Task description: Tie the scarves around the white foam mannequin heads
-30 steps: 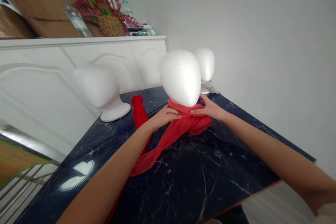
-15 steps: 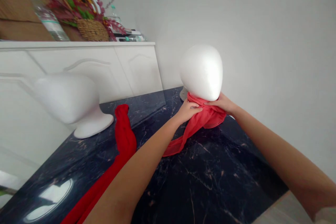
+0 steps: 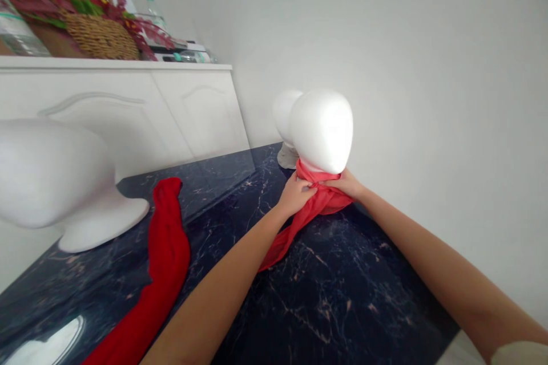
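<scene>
A white mannequin head [image 3: 322,130] stands on the dark marbled table [image 3: 325,302]. Around its neck lies a thin coral-red scarf [image 3: 309,209], crossed at the front, with one tail trailing toward me on the left. My left hand [image 3: 296,193] is closed on the scarf's left side, thumb and fingers pinching the cloth by the crossing. On the other side my right hand [image 3: 346,183] grips the cloth just under the chin, its fingertips partly hidden in the folds. Both hands are close together at the neck.
Another white head [image 3: 284,111] on a grey base stands directly behind. To the left are a larger white mannequin head [image 3: 51,174] and a long deep-red scarf [image 3: 168,245]. A white cabinet [image 3: 188,108] carries a wicker flower basket [image 3: 103,37] and bottles.
The view has shifted right, so everything sits further left and another head shows behind the front one. My hands have drawn nearer the scarf's crossing, still gripping it.
</scene>
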`<state>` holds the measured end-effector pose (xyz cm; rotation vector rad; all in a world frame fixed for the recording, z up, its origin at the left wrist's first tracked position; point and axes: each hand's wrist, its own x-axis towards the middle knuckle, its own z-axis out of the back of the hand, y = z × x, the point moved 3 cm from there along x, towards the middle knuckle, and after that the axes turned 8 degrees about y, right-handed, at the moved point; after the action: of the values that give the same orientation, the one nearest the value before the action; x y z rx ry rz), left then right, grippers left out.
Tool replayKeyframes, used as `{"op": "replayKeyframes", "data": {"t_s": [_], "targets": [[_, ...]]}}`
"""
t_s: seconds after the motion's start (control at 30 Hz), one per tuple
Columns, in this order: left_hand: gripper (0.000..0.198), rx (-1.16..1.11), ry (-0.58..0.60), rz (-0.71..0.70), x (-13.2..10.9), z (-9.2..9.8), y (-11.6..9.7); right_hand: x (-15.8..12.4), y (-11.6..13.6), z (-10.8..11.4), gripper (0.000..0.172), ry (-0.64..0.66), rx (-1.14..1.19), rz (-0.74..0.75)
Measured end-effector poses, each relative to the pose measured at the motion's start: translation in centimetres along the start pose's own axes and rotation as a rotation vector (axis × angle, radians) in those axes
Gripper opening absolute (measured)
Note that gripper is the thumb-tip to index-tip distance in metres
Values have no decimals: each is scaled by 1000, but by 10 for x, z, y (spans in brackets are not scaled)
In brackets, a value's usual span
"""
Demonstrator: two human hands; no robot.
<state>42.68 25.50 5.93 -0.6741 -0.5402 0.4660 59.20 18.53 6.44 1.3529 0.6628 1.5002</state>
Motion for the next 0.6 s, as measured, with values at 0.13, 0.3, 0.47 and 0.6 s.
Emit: {"op": "replayKeyframes", "data": {"t_s": [0.13, 0.3, 0.47, 0.6], "targets": [[11, -5, -37, -12, 2, 2, 0, -1, 4, 5, 83, 15, -46, -32], [20, 0, -40, -7, 4, 13, 4, -5, 16, 10, 87, 99, -38, -49], [22, 37, 12, 25, -5, 25, 7, -6, 21, 17, 91, 101, -14, -94], [19, 67, 48, 31, -21, 33, 2, -7, 21, 27, 108, -50, -3, -81]]}}
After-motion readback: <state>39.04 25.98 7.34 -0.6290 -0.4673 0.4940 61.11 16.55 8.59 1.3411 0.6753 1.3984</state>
